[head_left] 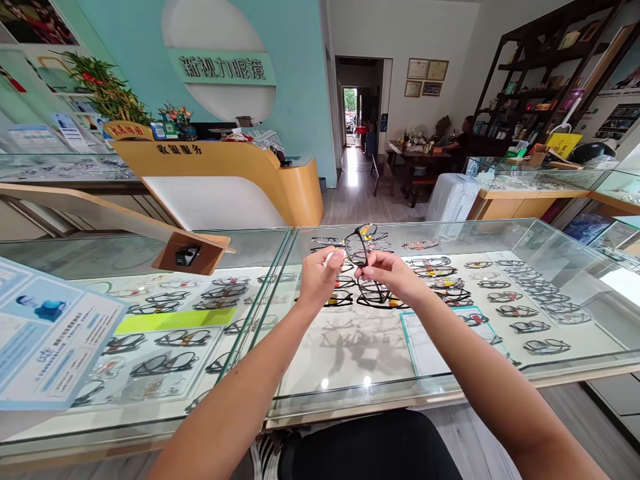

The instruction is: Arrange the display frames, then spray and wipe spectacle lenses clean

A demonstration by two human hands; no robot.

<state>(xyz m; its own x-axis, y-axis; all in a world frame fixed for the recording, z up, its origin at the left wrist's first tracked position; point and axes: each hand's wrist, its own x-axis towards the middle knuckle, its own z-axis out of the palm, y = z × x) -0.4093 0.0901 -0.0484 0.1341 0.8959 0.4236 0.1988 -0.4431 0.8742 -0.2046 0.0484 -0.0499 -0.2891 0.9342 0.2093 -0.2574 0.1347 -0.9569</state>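
Observation:
A pair of dark-framed eyeglasses [357,248] is held up above the glass display case [345,387]. My right hand [393,272] pinches the frame at its lower edge. On the other side, my left hand [321,272] is closed around a small white item [328,259], close to the lenses; whether it is a cloth or a pen I cannot tell. Behind and below both hands, several more eyeglasses [383,295] lie in rows at the case. A teal-edged white sheet [435,340] lies under my right forearm.
At the left are a blue printed card [55,333] and an open cardboard box [193,253]. A wooden counter [305,190] stands beyond the case. A wrapped suitcase [453,197] is behind it; a person [463,139] sits farther back.

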